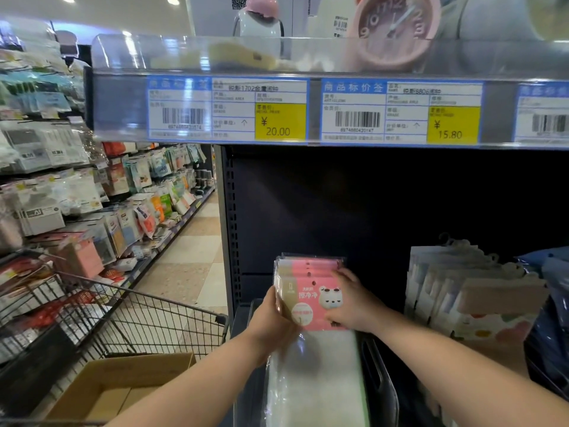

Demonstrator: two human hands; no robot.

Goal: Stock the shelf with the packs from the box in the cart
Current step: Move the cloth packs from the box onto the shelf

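A stack of pink and white packs (309, 291) with a bear drawing stands upright in the dark shelf bay (369, 211), their clear lower parts (314, 380) reaching toward me. My left hand (272, 322) grips the stack's left edge. My right hand (351, 303) holds its right side, fingers over the front pack. At the lower left the open cardboard box (101, 392) sits in the wire cart (132, 318); what I can see of its inside shows only bare cardboard.
Other packs (468, 291) stand to the right in the same bay, with blue bags (551, 303) beyond. A shelf edge with price tags (277, 109) hangs above, carrying a pink clock (397, 29). Hanging goods (92, 195) line the aisle on the left.
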